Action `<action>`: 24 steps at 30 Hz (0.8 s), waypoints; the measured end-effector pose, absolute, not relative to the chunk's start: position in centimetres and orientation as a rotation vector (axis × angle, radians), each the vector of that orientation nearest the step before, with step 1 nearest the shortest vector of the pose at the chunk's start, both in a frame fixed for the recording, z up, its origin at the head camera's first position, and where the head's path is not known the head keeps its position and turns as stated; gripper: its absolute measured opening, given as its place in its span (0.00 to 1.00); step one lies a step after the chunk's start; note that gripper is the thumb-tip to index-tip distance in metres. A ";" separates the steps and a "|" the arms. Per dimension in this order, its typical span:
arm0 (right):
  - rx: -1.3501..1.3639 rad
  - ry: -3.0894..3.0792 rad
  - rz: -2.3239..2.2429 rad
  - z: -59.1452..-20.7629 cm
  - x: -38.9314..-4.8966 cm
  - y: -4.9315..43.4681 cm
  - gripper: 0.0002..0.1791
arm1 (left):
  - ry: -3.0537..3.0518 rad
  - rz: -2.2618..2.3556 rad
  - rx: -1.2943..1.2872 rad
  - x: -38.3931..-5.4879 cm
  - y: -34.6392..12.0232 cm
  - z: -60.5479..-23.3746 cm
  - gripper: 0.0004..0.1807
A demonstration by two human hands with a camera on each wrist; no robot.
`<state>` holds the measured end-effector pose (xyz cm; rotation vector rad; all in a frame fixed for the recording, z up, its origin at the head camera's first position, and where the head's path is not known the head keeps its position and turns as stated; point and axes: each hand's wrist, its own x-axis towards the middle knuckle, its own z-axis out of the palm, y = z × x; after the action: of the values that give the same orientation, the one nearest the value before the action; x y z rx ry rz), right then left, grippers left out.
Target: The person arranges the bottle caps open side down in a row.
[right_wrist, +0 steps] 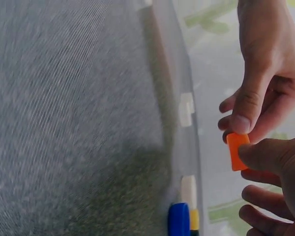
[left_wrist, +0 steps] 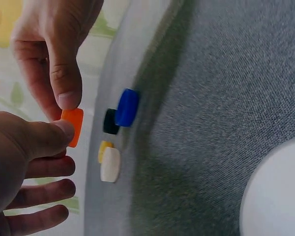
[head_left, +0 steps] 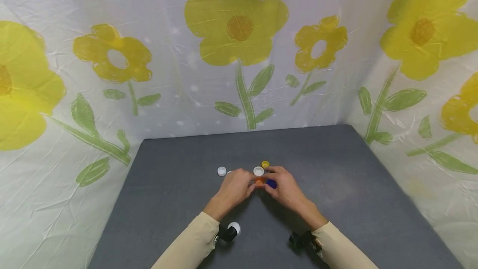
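An orange bottle cap (head_left: 259, 183) is held between both hands, raised above the table in the wrist views. My left hand (head_left: 233, 188) pinches one side of it, thumb on its face in the left wrist view, the other fingers spread. From the opposite side my right hand (head_left: 284, 189) pinches the cap (right_wrist: 237, 151) with thumb and fingers. Beside the right fingers lies a blue cap (head_left: 271, 184). Just beyond the orange one is a white cap (head_left: 258, 171), and a yellow cap (head_left: 265, 164) sits behind that.
Left of the hands lie a white cap (head_left: 222, 171) and another white cap partly hidden by the left hand. A larger white round cap (head_left: 234, 227) is near the left wrist. A dark cap (left_wrist: 110, 121) stands by the blue one. Flowered cloth (head_left: 179, 94) borders the grey table (head_left: 168, 202).
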<state>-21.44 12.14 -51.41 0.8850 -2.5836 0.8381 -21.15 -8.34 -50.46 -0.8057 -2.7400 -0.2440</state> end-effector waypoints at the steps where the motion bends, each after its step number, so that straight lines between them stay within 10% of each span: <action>1: 0.886 -2.580 0.854 -51.2 -21.3 12.1 0.13 | -2.739 -0.257 -0.816 -20.9 -8.5 -50.2 0.06; 24: 0.892 -2.648 1.242 -49.0 -18.3 11.5 0.10 | -2.500 -0.519 -0.936 -16.8 -12.0 -47.7 0.17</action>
<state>-18.27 11.55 -49.04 0.8919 -2.6475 1.2421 -16.75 -12.00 -47.71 -0.9361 -2.5001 -0.5186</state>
